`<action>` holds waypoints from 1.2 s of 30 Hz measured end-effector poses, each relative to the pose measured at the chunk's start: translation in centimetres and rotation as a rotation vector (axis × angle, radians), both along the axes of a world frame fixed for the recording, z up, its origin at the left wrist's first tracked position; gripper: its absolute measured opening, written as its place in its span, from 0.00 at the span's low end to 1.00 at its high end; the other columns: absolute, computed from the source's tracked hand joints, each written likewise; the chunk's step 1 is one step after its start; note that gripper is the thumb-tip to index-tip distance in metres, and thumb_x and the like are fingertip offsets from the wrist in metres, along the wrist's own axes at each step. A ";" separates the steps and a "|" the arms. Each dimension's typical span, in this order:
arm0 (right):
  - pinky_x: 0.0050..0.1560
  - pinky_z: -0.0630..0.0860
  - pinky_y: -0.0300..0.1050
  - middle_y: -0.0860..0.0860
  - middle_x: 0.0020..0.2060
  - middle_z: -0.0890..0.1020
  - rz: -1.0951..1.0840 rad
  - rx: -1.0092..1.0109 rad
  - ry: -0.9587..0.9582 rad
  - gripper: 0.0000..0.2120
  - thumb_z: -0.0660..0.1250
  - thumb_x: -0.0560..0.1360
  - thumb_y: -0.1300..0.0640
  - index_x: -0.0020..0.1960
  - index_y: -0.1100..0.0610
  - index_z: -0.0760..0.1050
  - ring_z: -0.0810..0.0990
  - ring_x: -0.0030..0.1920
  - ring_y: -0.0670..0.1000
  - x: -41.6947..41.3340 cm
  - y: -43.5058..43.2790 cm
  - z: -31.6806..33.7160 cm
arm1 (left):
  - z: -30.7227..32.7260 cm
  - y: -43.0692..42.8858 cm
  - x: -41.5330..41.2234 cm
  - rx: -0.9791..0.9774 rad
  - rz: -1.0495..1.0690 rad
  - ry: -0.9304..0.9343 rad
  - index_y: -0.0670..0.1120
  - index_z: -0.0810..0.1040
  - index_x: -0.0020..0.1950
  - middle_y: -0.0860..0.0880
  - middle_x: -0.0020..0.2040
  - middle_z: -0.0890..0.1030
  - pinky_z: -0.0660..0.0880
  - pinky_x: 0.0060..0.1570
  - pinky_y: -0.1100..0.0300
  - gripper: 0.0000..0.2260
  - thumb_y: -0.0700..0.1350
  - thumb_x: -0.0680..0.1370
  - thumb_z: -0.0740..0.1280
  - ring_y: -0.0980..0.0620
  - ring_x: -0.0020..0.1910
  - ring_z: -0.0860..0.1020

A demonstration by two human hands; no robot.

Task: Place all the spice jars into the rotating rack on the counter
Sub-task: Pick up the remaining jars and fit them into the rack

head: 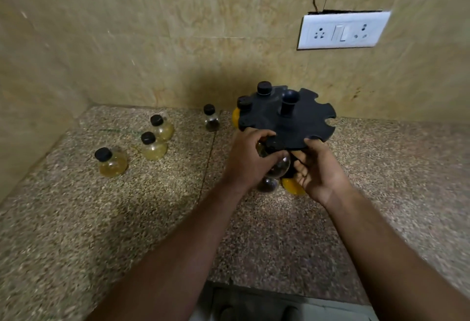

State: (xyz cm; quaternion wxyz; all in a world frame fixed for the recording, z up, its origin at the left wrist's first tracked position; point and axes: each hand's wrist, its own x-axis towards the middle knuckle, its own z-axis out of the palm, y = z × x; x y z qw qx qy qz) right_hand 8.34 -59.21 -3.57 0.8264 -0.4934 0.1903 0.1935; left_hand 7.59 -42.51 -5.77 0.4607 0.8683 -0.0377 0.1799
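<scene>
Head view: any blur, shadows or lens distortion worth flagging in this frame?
Head view: dim, warm light; the rotating rack throws a broad soft shadow on the wall behind it. Head view: wide-angle bending tilts the socket plate and bows the counter edges. Head view: streaky blur on the left wall, while the left hand, the right hand and the loose jars are readable.

Dim yellowish light, soft shadow on the wall (203, 84) behind the rack (287, 119), motion blur, wide-angle edge bending

At rack (292, 122), left hand (250, 157) grips jar (281, 168); right hand (318, 170) pinches rim.
</scene>
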 end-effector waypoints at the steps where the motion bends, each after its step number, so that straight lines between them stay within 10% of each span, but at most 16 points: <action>1: 0.26 0.67 0.36 0.45 0.33 0.84 -0.005 0.000 -0.001 0.08 0.63 0.81 0.50 0.50 0.52 0.79 0.75 0.26 0.42 0.2 -0.1 0.0 | 0.1 -0.2 0.3 0.005 -0.009 0.005 0.50 0.80 0.60 0.52 0.55 0.77 0.74 0.55 0.63 0.22 0.54 0.69 0.79 0.53 0.57 0.76; 16: 0.18 0.58 0.38 0.52 0.31 0.74 -0.066 -0.143 -0.117 0.10 0.63 0.82 0.61 0.42 0.55 0.73 0.61 0.21 0.45 1.1 0.3 -1.0 | -0.9 -2.9 1.3 0.199 0.159 -0.052 0.47 0.77 0.63 0.48 0.57 0.78 0.75 0.51 0.53 0.24 0.60 0.73 0.73 0.49 0.56 0.75; 29: 0.31 0.68 0.45 0.52 0.37 0.83 0.039 -0.220 -0.100 0.10 0.63 0.83 0.53 0.47 0.56 0.80 0.72 0.28 0.49 0.8 3.5 -1.1 | -1.8 -0.6 2.3 0.010 0.318 -0.055 0.46 0.75 0.70 0.45 0.63 0.76 0.72 0.58 0.57 0.22 0.54 0.79 0.69 0.48 0.62 0.73; 34: 0.32 0.67 0.45 0.52 0.40 0.84 0.269 -0.273 -0.101 0.15 0.59 0.84 0.50 0.54 0.56 0.83 0.73 0.29 0.47 0.2 4.9 -1.5 | -2.2 0.7 2.8 -0.044 0.469 -0.014 0.46 0.74 0.71 0.45 0.63 0.76 0.65 0.49 0.73 0.19 0.50 0.81 0.67 0.54 0.60 0.72; 36: 0.34 0.70 0.44 0.51 0.42 0.86 0.389 -0.366 -0.145 0.14 0.60 0.83 0.50 0.55 0.54 0.83 0.75 0.32 0.46 -0.3 4.9 -1.9 | -2.7 1.6 2.8 -0.104 0.529 0.026 0.47 0.74 0.71 0.45 0.63 0.76 0.75 0.52 0.62 0.18 0.48 0.81 0.66 0.51 0.60 0.74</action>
